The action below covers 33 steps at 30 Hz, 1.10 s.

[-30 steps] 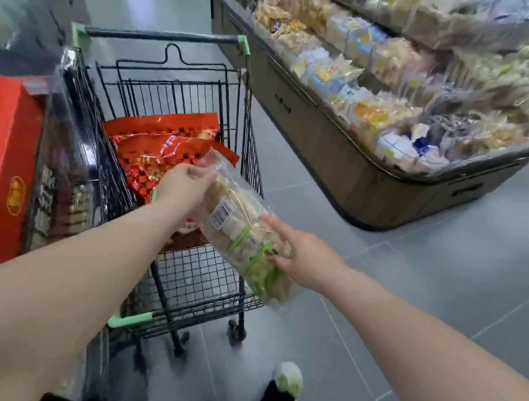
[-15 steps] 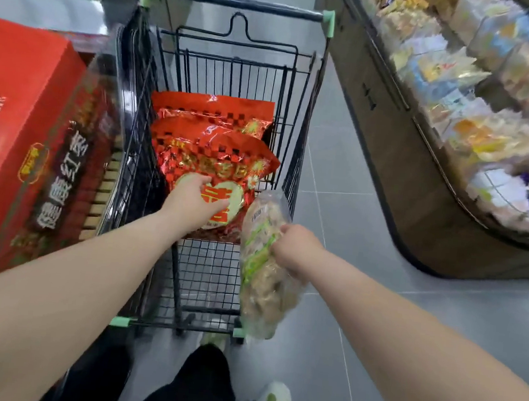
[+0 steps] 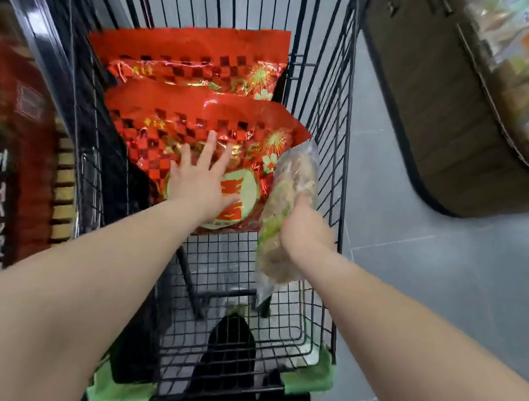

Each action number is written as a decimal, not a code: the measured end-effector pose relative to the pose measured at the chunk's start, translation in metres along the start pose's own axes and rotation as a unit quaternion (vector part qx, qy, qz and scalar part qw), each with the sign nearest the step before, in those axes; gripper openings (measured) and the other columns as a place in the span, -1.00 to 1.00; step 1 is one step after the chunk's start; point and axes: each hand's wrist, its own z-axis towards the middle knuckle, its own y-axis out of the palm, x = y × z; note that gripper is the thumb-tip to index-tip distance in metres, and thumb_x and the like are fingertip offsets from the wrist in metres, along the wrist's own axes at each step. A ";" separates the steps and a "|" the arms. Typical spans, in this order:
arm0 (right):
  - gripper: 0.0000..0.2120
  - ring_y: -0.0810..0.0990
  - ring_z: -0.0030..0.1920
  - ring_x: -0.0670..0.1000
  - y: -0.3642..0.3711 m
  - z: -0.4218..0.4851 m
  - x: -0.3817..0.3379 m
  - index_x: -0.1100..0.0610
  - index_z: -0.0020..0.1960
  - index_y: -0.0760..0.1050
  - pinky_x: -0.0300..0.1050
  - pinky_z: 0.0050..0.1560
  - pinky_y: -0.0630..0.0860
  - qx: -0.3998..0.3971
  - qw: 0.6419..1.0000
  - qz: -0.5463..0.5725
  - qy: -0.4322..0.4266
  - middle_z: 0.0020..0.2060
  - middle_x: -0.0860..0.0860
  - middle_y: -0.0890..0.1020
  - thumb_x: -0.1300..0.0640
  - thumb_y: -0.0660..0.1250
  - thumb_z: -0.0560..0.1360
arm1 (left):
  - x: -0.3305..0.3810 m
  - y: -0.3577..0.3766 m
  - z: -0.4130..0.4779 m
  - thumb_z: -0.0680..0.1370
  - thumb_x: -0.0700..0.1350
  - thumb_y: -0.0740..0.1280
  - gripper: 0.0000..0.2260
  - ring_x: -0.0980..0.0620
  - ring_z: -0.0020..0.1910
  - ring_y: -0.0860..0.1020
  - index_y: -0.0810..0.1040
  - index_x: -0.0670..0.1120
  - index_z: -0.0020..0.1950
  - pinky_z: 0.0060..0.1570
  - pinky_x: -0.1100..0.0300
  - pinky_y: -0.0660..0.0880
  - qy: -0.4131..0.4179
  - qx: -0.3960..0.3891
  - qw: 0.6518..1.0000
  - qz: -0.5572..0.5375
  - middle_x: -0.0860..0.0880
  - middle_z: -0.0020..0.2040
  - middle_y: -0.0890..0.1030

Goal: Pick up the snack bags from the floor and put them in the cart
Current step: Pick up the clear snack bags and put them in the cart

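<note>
Two red snack bags lie stacked in the black wire cart, the rear red bag at 12 o'clock partly under the front red bag. We see the left hand flat on the front bag, fingers spread wide. The right hand is closed around a clear snack bag, held upright inside the cart at its 3 o'clock wall. Grey floor lies beyond.
</note>
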 end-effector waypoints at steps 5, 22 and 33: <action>-0.29 0.59 -0.05 0.17 0.013 0.035 -0.012 0.00 0.56 -0.10 0.02 -0.15 0.48 0.065 0.996 -0.057 -0.019 0.00 0.15 0.61 0.42 0.02 0.51 | -0.025 0.019 0.016 0.46 0.32 0.23 -0.17 -0.36 0.50 -0.11 -0.24 0.19 0.52 0.45 -0.29 -0.03 -0.038 -0.017 0.999 -0.019 0.07 0.52 -0.39; -0.13 0.14 0.49 0.25 0.088 0.147 -0.011 -0.17 0.51 -0.02 0.29 0.44 0.19 -0.054 0.995 0.029 -0.076 0.50 0.07 0.17 0.16 0.38 0.37 | -0.035 0.056 0.025 0.49 0.24 0.28 -0.15 -0.35 0.50 -0.17 -0.31 0.21 0.50 0.44 -0.26 -0.19 -0.029 0.058 0.998 -0.025 0.03 0.53 -0.38; -0.64 0.48 -0.01 -0.03 -0.026 0.037 -0.002 0.12 0.31 0.43 -0.16 -0.09 0.41 -0.022 0.966 0.178 -0.188 0.18 0.03 0.56 0.07 0.28 0.53 | 0.005 -0.029 -0.035 0.56 -0.01 0.26 -0.55 -0.07 0.33 0.43 0.34 -0.04 0.44 0.29 0.04 0.37 0.001 0.117 0.973 -0.197 -0.07 0.39 0.45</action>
